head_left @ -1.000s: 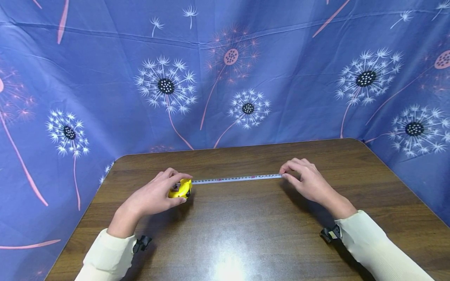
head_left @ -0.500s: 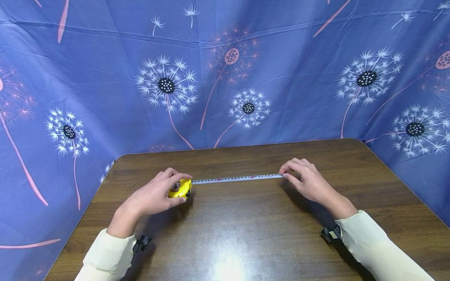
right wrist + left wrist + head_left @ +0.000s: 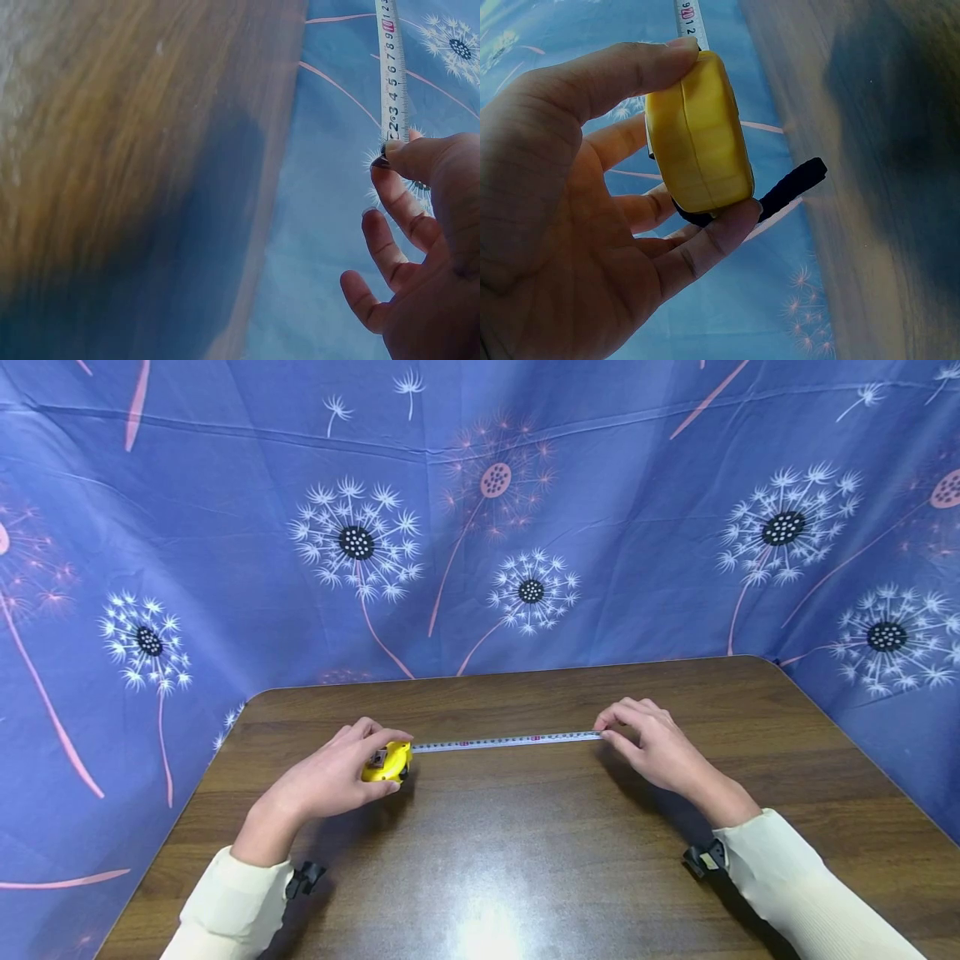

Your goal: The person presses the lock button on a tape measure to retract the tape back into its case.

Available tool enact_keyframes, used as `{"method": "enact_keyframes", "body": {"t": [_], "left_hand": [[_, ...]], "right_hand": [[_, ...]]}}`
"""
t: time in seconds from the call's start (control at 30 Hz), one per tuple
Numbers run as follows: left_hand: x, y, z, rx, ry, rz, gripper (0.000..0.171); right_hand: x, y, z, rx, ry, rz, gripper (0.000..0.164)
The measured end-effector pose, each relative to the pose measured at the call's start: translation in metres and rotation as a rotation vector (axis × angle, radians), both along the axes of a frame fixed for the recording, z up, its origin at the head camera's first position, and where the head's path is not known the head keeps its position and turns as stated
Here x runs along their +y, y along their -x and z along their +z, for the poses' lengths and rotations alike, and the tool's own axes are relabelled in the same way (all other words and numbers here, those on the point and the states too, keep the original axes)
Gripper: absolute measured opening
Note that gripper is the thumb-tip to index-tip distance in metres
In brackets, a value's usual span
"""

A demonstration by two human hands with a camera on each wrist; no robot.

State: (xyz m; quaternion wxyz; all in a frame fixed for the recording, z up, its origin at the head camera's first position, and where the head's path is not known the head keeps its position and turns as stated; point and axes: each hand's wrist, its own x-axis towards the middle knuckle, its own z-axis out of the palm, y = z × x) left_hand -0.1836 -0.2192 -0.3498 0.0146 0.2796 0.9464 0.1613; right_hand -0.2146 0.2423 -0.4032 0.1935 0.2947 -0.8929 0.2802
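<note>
A yellow tape measure (image 3: 387, 763) is gripped in my left hand (image 3: 322, 783), between thumb and fingers. In the left wrist view its yellow case (image 3: 699, 135) shows edge-on, with a black strap (image 3: 791, 189) hanging beside it. The white blade (image 3: 506, 742) runs out straight from the case to the right, above the table. At its far end my right hand (image 3: 663, 752) pinches the blade's tip between thumb and index finger. The right wrist view shows the blade's low numbers (image 3: 393, 82) just beyond that pinch, while the other fingers (image 3: 384, 244) stay apart from it.
Both hands are over a brown wood-grain table (image 3: 480, 843) with rounded back corners. Behind it hangs a blue cloth (image 3: 637, 527) with dandelion prints. Dark straps with small devices (image 3: 705, 858) sit at both wrists.
Almost nothing differs. Both hands hold the same places on the tape measure, and the blade's red marks have shifted very slightly left relative to the table.
</note>
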Motion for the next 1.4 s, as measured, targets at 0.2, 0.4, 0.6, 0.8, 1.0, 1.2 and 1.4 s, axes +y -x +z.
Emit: {"method": "enact_keyframes", "body": {"t": [0.2,0.4,0.6,0.8,1.0,1.2,1.4], "left_hand": [[0.002,0.000,0.002,0.000,0.001,-0.001,0.061],[0.004,0.000,0.003,-0.004,-0.002,-0.001,0.061],[0.007,0.001,0.003,-0.005,0.002,-0.001,0.061],[0.009,0.002,0.003,-0.003,0.002,0.001,0.060],[0.009,0.003,0.002,0.005,0.004,0.002,0.061],[0.010,0.001,0.002,0.022,-0.002,-0.004,0.060],[0.014,0.000,0.002,0.021,-0.006,-0.002,0.059]], "right_hand": [[-0.001,0.001,-0.001,0.009,0.001,0.006,0.026],[-0.003,0.001,-0.001,0.006,0.004,0.006,0.026],[-0.006,0.002,-0.001,0.015,0.008,0.022,0.026],[-0.008,0.002,-0.001,0.012,0.005,0.024,0.025],[-0.009,0.002,-0.001,0.009,0.002,0.014,0.025],[-0.008,0.002,-0.002,0.003,0.000,0.015,0.025],[-0.009,0.003,0.000,-0.020,-0.008,0.006,0.024]]}}
